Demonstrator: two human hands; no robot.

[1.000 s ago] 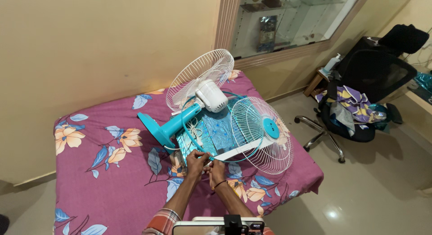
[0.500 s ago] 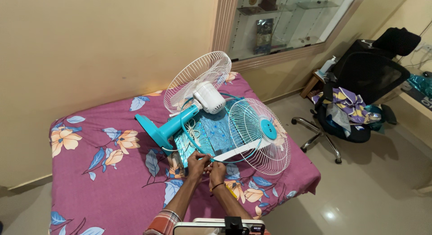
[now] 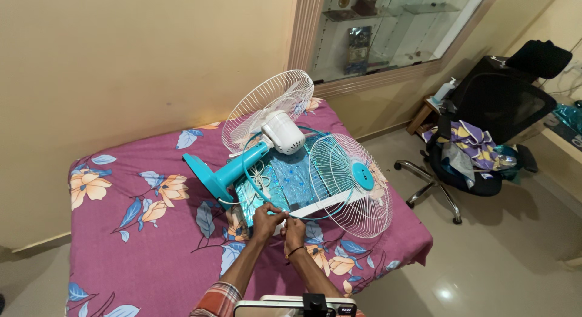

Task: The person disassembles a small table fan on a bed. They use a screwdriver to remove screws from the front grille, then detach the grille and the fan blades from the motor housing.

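Purple bedding with orange and blue flowers covers the bed (image 3: pixel 121 232), which fills the left and middle of the head view, and on it lies a turquoise and white fan (image 3: pixel 254 150) taken partly apart. Its stand points toward 9 o'clock; the white motor housing (image 3: pixel 285 134) sits at the centre with the rear grille (image 3: pixel 260 104) behind it at 12 o'clock. The loose front grille (image 3: pixel 351 183), with its turquoise hub, leans at 3 o'clock over the bed's right edge, just beside a shiny blue sheet (image 3: pixel 285 183) spread under the parts. A thin turquoise ring (image 3: pixel 315 212) runs along the grille's lower edge toward 6 o'clock, where both hands meet. Against the pictures from a second ago, nothing on the bed has shifted: fan, grille and sheet lie as they did, and the hands remain at the same spot on the ring; only the camera has drifted slightly. I judge that the work is a small, fiddly one at this single point rather than a lifting of parts. The left hand (image 3: pixel 265 217) has its grip closed on the ring's end, and the right hand (image 3: pixel 295 231) is pinched shut on it just beside, the two touching. A black office chair (image 3: pixel 497 111) draped with cloth stands well apart at 3 o'clock.
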